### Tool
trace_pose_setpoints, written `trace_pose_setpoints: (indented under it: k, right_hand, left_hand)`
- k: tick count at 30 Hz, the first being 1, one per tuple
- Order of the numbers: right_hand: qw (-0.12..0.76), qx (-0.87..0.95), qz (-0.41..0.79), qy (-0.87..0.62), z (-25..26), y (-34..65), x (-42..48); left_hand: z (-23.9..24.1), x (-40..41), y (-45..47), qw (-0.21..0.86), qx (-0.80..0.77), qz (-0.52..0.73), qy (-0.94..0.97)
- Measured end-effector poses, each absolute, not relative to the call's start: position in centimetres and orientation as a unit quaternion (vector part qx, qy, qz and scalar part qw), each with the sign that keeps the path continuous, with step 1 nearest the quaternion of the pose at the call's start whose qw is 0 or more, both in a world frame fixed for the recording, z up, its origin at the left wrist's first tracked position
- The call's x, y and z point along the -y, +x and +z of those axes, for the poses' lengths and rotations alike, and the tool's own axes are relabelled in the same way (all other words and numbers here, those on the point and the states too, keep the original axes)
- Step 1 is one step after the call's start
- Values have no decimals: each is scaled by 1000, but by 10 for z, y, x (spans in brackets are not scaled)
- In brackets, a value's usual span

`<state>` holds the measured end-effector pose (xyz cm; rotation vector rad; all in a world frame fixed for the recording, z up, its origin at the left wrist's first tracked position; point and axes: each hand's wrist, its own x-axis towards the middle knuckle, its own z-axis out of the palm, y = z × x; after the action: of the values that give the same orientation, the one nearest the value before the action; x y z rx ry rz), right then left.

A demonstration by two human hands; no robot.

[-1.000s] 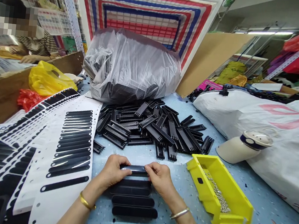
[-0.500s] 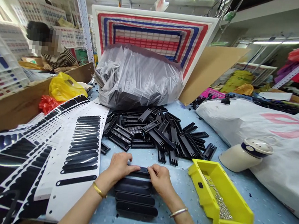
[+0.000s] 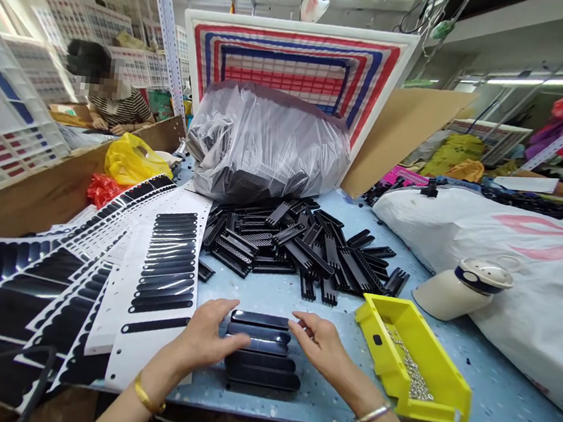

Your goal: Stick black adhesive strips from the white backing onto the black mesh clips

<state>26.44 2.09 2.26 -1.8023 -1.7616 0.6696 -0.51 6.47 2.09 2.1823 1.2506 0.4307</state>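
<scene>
Between two loosely spread hands (image 3: pixel 205 337) (image 3: pixel 322 343), five black strips (image 3: pixel 263 362) lie near one yellow bin (image 3: pixel 383 353).

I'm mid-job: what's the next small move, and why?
I'd probably ease the right hand inward against the row of black strips to even their ends: the two nearest strips reach further right than the others, and the right hand is open beside the row, with the left hand open opposite.
</scene>
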Motion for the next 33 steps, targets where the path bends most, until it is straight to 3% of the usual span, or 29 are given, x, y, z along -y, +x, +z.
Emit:
trace_pose_setpoints:
  k: [5, 9, 15, 21, 24, 30, 33]
  right_hand:
    - [215, 704, 236, -634, 27, 276, 8]
    - [206, 745, 202, -602, 12, 274, 7]
    - [133, 778, 255, -558, 3, 278, 17]
    - [173, 771, 273, -549, -10, 284, 22]
    - [199, 699, 342, -596, -4, 281, 8]
    - [229, 498, 599, -584, 38, 279, -44]
    - [185, 470, 636, -584, 48, 274, -70]
  left_hand:
    - [2, -47, -22, 384, -410, 181, 808]
    - [4, -43, -16, 398, -444, 161, 786]
    - [12, -39, -14, 434, -464, 170, 754]
    - [14, -38, -12, 465, -470, 203, 722]
    - [22, -42, -8, 508, -495, 225, 669]
    - [40, -74, 3, 627, -560, 190, 508]
    - [45, -92, 11, 671, -552, 152, 472]
